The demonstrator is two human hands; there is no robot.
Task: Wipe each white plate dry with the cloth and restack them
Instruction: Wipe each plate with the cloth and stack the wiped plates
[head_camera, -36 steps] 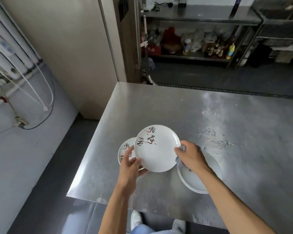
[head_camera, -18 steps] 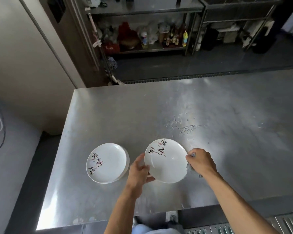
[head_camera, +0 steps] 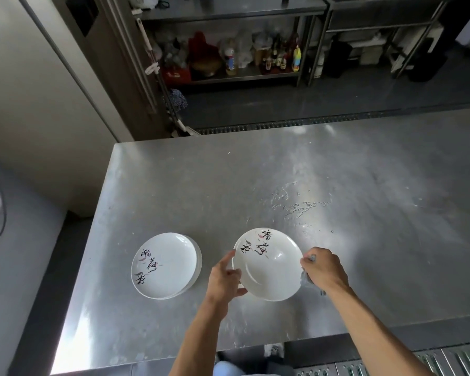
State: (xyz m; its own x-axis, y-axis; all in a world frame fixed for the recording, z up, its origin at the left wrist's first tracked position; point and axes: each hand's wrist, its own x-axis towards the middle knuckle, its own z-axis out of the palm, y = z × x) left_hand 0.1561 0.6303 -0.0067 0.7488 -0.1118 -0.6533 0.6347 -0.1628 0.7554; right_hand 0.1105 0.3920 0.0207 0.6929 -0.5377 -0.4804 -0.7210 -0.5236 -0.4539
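Stainless-steel table (head_camera: 228, 180) across the middle and right of the frame, far edge running along the upper third, near edge along the bottom, left corner at lower left. Dull, scuffed top, with bright glare along the left edge and a paler streak toward the far right. Toward the lower left of the top, a stack of white plates (head_camera: 164, 265), topmost face up with black brush characters and reddish strokes, lower rims showing at its right side. Right of centre, a patch of water drops (head_camera: 301, 208), well apart from the stack.
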